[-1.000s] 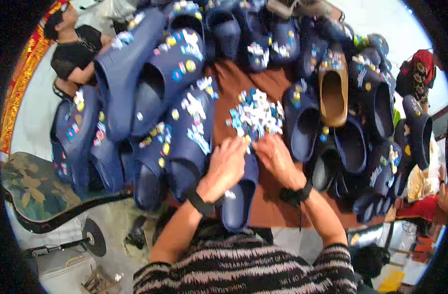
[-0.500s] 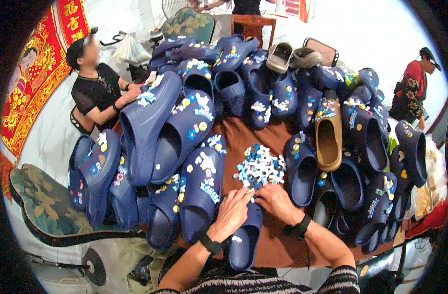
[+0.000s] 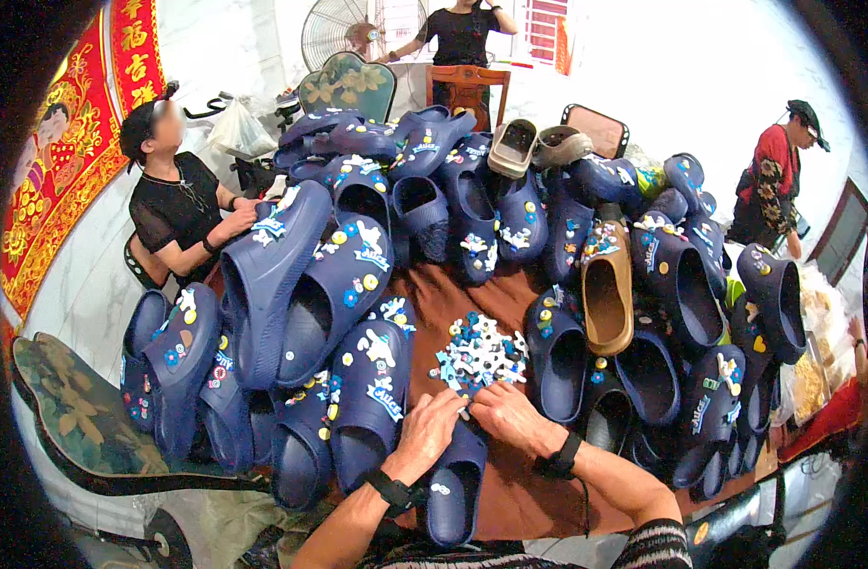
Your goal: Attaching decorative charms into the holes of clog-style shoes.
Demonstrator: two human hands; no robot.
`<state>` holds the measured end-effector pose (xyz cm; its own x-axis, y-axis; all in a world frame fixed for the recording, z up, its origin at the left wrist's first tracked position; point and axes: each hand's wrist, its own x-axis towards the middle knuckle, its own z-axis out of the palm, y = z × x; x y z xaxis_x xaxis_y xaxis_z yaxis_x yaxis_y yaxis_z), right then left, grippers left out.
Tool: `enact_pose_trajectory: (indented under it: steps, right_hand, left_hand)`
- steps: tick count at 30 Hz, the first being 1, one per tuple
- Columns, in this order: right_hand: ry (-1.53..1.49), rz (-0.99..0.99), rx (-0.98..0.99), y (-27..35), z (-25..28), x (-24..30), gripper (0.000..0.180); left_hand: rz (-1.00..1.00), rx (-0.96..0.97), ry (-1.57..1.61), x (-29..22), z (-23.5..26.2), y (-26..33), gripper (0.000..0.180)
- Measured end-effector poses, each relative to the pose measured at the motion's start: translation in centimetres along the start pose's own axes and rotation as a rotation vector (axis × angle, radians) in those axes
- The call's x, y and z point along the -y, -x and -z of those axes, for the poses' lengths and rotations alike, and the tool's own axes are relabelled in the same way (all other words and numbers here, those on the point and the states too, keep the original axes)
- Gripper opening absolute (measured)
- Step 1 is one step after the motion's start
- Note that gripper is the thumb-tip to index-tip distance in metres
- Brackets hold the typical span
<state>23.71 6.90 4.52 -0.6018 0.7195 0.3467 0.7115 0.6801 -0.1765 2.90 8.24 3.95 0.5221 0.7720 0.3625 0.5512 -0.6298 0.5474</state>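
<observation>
Dark-blue clog: we find it at the near edge of the brown-covered desk, open heel toward us, toe beneath the hands. Our left hand bends over the toe from the left; our right hand comes in from the right, and the two sets of fingertips nearly meet. Grip: narrow on both sides; we cannot tell whether anything small is pinched there.

Handling, our judgement: the left hand does best to steady the toe while the right fingers work straight down, so the clog does not skid. We advise even pressure, then lifting the fingers to inspect, since they cover the surface.

Just beyond the toe lies a pile of small charms, mostly white and blue, near enough to be knocked; short movements seem safest. Left of it we note charm-covered clogs; to the right and farther off, a tan clog among more blue ones. Far left, a co-worker in black is beside the clogs.
</observation>
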Motion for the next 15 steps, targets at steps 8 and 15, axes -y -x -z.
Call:
enact_pose_trajectory:
  steps: [8, 15]
  right_hand:
    - [-0.138, -0.036, -0.016, -0.1, -2.1, -2.0, 0.010]
    - [-0.553, -0.350, -0.065, 0.2, -0.4, -1.6, 0.020]
  left_hand:
    - [-0.062, -0.057, 0.005, 1.5, -1.4, 0.0, 0.032]
    - [-0.017, -0.063, 0.012, 1.5, -1.1, -0.7, 0.036]
